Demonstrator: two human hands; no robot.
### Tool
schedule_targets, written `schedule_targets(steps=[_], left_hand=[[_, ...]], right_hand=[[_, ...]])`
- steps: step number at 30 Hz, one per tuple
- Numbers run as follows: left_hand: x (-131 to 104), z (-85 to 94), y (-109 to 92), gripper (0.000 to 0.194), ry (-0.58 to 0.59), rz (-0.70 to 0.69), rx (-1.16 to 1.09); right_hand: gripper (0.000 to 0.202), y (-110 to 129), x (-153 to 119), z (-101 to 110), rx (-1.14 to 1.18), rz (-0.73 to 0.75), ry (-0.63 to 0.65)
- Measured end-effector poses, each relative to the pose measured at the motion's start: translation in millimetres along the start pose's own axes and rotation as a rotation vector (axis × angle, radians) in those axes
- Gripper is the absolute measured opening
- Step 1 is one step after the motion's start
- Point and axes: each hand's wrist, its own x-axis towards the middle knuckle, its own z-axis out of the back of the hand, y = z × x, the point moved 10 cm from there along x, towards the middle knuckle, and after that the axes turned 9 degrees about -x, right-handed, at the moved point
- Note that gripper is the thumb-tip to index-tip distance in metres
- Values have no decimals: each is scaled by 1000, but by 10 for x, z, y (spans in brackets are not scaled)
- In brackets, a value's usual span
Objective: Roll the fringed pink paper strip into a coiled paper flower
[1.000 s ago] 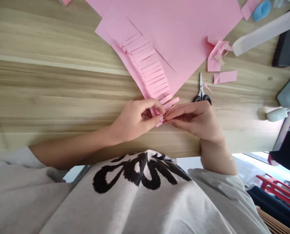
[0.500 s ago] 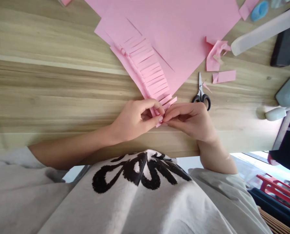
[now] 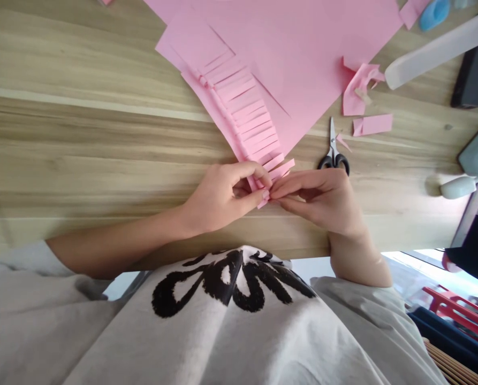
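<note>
A pink paper strip (image 3: 239,107) with a fringe cut along its right side runs diagonally from the large pink sheet (image 3: 319,43) down to my hands. My left hand (image 3: 226,195) pinches the strip's near end between thumb and fingers. Close against it, my right hand (image 3: 315,195) has its thumb and index finger closed on the fringe at that same end; the fingertips hide exactly what they grip. Just above my right hand lie small scissors (image 3: 333,147) with black handles, blades pointing away.
Pink paper scraps (image 3: 359,88) and a small folded piece (image 3: 373,124) lie right of the sheet. Farther right are a long whitish bar (image 3: 443,48), a black oblong object (image 3: 473,75), a blue item (image 3: 434,14) and a grey-blue object (image 3: 477,149). A red plastic stool (image 3: 459,315) stands below the table.
My right hand has shifted very slightly, its fingers still closed at the strip's near end. The scissors and scraps appear a little farther right in the view. My left hand stays in place.
</note>
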Motion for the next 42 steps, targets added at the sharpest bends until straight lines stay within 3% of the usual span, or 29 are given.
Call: schedule_targets(steps=[25, 42], left_hand=[[8, 9, 0, 10, 0, 0, -34], [5, 19, -6, 13, -11, 1, 36]], right_hand=[[8, 122, -4, -4, -200, 128, -84], [28, 184, -6, -30, -339, 243, -129]])
